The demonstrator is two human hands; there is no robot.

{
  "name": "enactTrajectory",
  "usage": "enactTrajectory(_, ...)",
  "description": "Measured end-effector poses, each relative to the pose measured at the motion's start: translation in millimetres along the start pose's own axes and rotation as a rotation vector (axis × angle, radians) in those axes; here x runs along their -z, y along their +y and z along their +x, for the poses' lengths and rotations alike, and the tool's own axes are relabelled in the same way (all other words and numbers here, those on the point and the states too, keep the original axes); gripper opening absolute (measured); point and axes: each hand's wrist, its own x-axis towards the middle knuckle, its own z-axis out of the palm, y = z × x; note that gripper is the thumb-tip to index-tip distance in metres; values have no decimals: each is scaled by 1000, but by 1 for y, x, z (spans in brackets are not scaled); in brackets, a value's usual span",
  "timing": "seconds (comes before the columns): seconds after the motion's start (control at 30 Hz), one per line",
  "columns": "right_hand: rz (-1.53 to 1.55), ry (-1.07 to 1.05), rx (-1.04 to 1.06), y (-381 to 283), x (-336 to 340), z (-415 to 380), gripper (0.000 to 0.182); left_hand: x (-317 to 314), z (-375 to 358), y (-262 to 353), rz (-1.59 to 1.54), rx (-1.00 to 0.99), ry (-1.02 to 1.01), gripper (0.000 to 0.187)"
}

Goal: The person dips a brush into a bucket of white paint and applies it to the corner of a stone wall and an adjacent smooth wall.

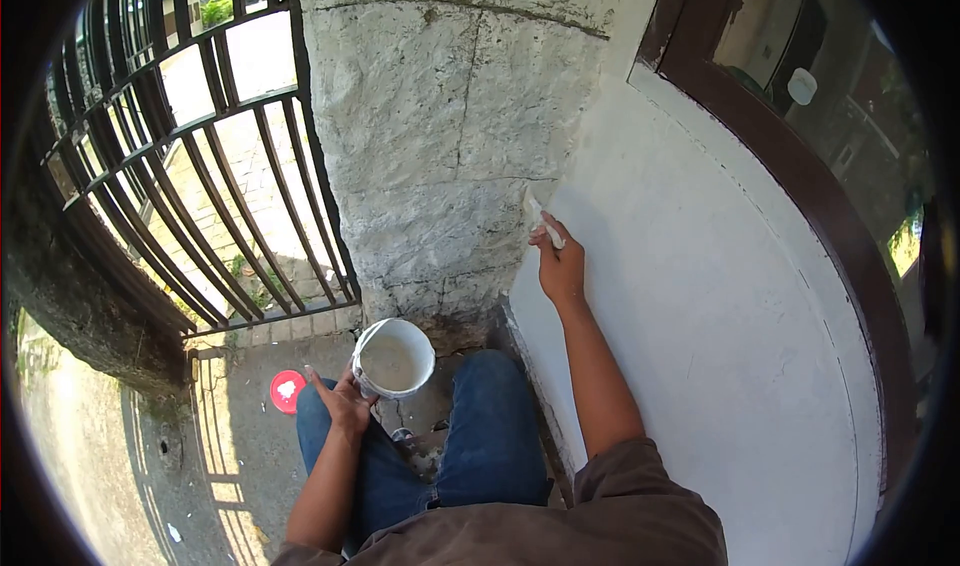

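Note:
My right hand [560, 266] is closed around a white-smeared paintbrush [534, 202]. Its tip touches the corner where the rough stone wall [430, 116] meets the smooth white wall [690, 296]. Lower down, my left hand [348, 404] grips the side of a white paint bucket [397, 393], tilted slightly so that its pale contents show. The bucket is held just above and between my knees. White flecks mark the fingers of both hands.
A red lid [287, 390] with white paint on it lies on the concrete floor [225, 446] to the left. A dark metal gate [225, 156] stands beyond it. On the right, a brown window frame [770, 156] runs above the white wall.

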Motion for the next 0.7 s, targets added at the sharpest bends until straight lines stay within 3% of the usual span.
enactTrajectory(0.07,62,-36,-46,10,-5,-10,39,0,0,-2,-24,17,-1,132)
enactTrajectory(0.3,180,194,72,-35,7,20,42,-3,0,0,-31,28,-1,133)
enactTrajectory(0.4,112,172,58,-32,-5,14,42,-4,1,0,-32,21,13,132)
enactTrajectory(0.57,416,64,-231,8,-79,-95,40,0,3,-2,-50,20,-6,131)
enactTrajectory(0.7,526,-152,-405,-28,-137,-195,30,3,2,-2,-67,11,27,132)
